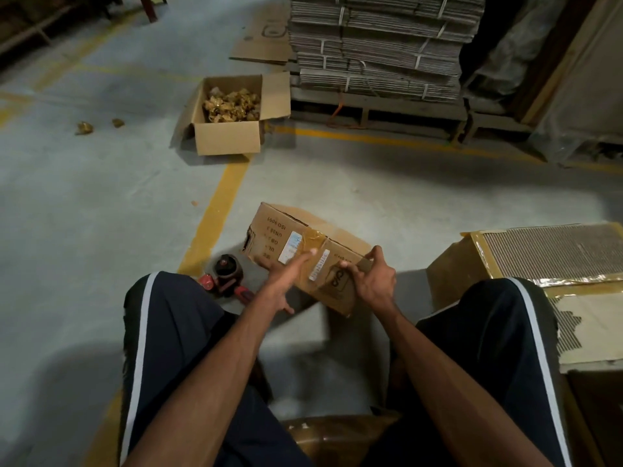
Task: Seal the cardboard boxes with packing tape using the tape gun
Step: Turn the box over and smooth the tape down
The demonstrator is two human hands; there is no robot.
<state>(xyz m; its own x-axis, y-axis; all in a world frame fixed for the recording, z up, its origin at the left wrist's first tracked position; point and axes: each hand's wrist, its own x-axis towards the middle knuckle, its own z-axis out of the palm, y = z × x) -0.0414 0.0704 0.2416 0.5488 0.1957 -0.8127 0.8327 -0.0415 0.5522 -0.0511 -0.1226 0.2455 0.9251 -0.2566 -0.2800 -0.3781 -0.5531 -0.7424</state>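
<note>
Operator dress, head view.
Bare forearms, no sleeves, no gloves, nothing on wrists. Left hand (281,284) and right hand (371,281) uncovered. Dark navy trousers (175,332), one white stripe (143,332) down the outer seam of each leg.

Tilted taped box (303,244), floor-laid tape gun (226,274)

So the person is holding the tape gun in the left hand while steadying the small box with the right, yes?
Not quite. The head view shows the tape gun lying on the floor by the left knee. The left hand rests open on the small box, while the right hand steadies it.
</note>
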